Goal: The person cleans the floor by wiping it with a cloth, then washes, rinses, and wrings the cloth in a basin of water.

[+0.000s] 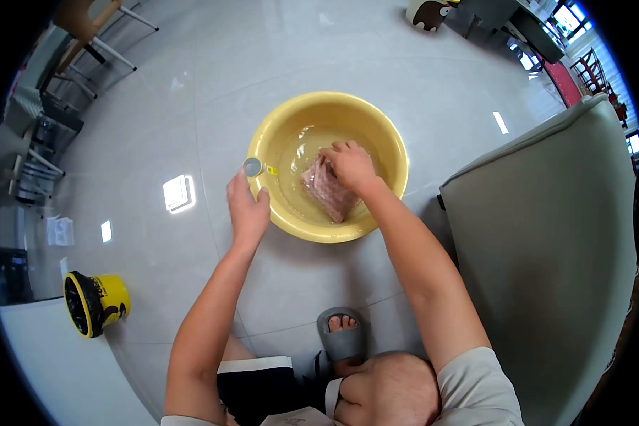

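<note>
A yellow basin (pixel 284 121) with clear water in it stands on the floor in front of me. My right hand (pixel 352 169) reaches into it, closed on a wet, pinkish patterned cloth (pixel 330 192) that lies bunched in the water. Part of the cloth is hidden under my fingers. At the basin's left rim, my left hand (pixel 248 213) grips the edge, thumb on the rim and fingers outside. Beside those fingertips is a round grey label (pixel 253 167) on the rim, with a small yellow tag (pixel 271 170) just inside.
A grey upholstered seat (pixel 539 234) rises close to my right arm. On the left stands a yellow bin (pixel 110 298) with a black liner. My slippered foot (pixel 342 332) is below the basin. Chairs (pixel 89 28) stand at the upper left, and another patterned bin (pixel 427 14) sits farther off.
</note>
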`<action>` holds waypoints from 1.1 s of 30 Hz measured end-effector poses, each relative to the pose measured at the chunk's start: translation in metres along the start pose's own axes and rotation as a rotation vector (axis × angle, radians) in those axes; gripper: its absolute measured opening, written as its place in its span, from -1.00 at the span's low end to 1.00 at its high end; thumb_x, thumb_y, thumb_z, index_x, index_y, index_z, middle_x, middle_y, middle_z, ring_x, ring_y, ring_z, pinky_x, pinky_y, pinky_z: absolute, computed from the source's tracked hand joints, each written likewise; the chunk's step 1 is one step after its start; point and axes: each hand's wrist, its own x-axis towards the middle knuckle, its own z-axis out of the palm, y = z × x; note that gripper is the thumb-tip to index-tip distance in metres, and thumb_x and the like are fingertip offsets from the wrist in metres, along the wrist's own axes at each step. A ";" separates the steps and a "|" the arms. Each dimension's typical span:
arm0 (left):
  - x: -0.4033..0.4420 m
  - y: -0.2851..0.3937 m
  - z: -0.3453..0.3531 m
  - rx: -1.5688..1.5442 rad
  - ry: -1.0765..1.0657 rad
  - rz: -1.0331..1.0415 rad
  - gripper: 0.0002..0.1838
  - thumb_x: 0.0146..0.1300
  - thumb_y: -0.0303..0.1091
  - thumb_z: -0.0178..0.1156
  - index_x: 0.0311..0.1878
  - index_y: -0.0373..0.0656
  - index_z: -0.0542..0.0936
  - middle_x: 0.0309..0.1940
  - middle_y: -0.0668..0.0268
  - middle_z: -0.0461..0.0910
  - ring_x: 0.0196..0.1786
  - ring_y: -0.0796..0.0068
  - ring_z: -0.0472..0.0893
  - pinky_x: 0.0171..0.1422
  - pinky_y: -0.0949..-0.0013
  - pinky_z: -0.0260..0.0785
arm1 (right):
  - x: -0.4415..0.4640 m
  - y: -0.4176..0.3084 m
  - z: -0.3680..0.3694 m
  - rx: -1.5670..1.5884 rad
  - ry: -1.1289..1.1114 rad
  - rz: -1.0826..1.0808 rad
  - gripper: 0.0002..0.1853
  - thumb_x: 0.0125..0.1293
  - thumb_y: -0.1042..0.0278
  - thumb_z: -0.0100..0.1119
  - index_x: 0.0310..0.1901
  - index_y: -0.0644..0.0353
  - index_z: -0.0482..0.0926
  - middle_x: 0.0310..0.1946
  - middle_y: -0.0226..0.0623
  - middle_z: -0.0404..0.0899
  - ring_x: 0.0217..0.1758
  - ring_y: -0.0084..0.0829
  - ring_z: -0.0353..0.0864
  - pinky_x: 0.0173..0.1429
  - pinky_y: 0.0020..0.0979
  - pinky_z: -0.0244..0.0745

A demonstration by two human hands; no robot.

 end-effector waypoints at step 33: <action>0.063 0.020 0.092 0.719 -0.776 0.731 -0.71 0.41 -0.30 0.22 0.12 0.07 0.77 0.29 0.28 0.68 0.36 0.16 0.62 0.36 0.05 0.54 | -0.005 0.033 -0.046 -0.128 -0.567 0.168 -0.71 0.42 0.23 0.28 0.11 -0.06 0.80 0.23 -0.07 0.69 0.30 -0.02 0.67 0.32 -0.08 0.67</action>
